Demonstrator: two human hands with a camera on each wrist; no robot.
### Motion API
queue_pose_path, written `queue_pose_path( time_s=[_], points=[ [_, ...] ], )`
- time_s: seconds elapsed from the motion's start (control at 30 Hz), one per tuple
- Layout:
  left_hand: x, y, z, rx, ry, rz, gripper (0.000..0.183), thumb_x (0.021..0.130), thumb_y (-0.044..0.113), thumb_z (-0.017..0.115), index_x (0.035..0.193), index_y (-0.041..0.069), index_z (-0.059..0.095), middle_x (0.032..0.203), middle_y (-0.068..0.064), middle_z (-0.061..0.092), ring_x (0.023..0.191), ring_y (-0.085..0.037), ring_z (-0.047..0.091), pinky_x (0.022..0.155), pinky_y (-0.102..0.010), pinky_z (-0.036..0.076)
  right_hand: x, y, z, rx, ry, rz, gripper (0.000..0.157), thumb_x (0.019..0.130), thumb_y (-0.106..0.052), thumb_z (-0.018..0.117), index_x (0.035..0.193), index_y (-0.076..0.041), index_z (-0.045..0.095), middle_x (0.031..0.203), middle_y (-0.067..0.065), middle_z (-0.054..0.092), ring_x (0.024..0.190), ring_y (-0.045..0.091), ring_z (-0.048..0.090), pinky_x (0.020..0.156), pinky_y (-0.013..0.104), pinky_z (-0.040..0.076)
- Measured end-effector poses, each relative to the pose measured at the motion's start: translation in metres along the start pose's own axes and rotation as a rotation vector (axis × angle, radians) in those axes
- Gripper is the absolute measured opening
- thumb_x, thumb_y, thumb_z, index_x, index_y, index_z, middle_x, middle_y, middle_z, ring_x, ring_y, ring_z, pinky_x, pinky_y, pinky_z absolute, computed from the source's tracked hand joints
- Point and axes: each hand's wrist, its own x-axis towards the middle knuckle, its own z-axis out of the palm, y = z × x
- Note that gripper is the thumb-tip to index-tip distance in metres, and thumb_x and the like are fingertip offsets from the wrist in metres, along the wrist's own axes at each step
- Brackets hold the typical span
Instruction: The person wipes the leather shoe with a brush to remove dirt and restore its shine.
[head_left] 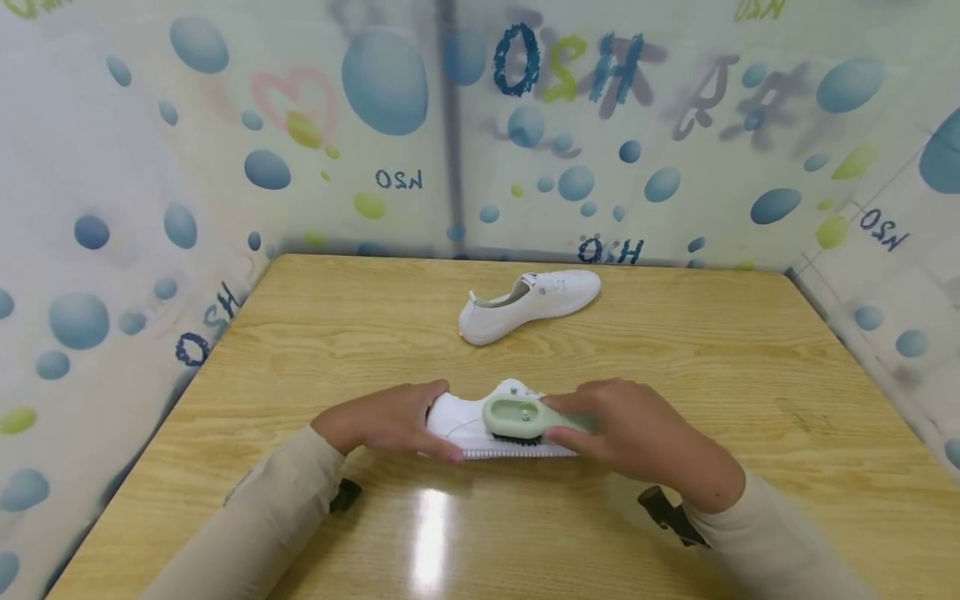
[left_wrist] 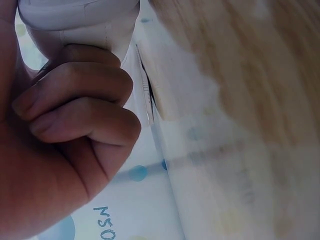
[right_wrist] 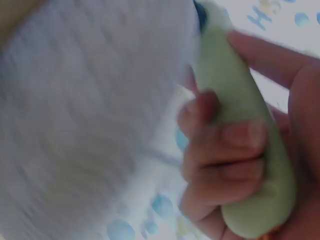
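Observation:
A white shoe lies tipped on its side near the middle of the wooden table, its toe end hidden behind the right hand. My left hand grips its heel end, thumb along the sole edge; in the left wrist view several fingers are curled beneath the white shoe. A pale green scrub brush with dark bristles is held by its handle in my right hand. Those bristles meet the shoe's side. The right wrist view shows fingers wrapped round the green handle, beside the shoe's ridged white sole.
A second white shoe rests farther back on the table, toe pointing right. Patterned curtains with blue drops enclose the table at the back and both sides. Dark camera mounts stick out below both wrists.

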Motion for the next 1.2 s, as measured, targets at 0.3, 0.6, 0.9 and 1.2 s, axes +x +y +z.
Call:
queue_pose_path(
  time_s=[0.3,0.6,0.9,1.2],
  points=[
    [0.000,-0.003,0.000,-0.003,-0.006,-0.006,0.064,0.074,0.054,0.084,0.109,0.012,0.049,0.090,-0.001,0.060,0.079,-0.015,0.057,0.067,-0.032,0.048,0.001,0.002,-0.002,-0.086,-0.026,0.046,0.041,0.094,-0.047,0.065,0.128,-0.024,0.069,0.093,-0.004,0.072,0.075,0.006,0.059,0.065,0.031,0.049],
    [0.001,-0.002,-0.002,0.001,-0.014,-0.001,0.063,0.074,0.054,0.084,0.107,0.012,0.049,0.088,-0.001,0.059,0.077,-0.014,0.056,0.066,-0.031,0.046,-0.008,0.017,-0.026,-0.057,-0.112,0.135,0.038,0.095,-0.048,0.064,0.125,-0.025,0.071,0.109,-0.001,0.074,0.094,0.013,0.068,0.075,0.041,0.054],
    [0.000,-0.002,-0.002,0.002,-0.015,-0.002,0.062,0.074,0.053,0.084,0.106,0.014,0.049,0.088,-0.001,0.060,0.077,-0.015,0.056,0.066,-0.031,0.046,0.007,0.006,0.005,-0.071,-0.086,0.024,0.042,0.099,-0.042,0.060,0.129,-0.014,0.067,0.101,0.000,0.074,0.086,0.008,0.065,0.076,0.037,0.055],
    [0.000,-0.002,0.000,0.006,-0.012,0.010,0.063,0.073,0.055,0.084,0.106,0.014,0.049,0.088,0.000,0.058,0.077,-0.014,0.055,0.066,-0.031,0.046,-0.001,0.016,-0.015,-0.030,-0.133,0.112,0.039,0.097,-0.047,0.061,0.124,-0.021,0.071,0.108,-0.004,0.074,0.086,0.006,0.062,0.075,0.037,0.052]
  ],
)
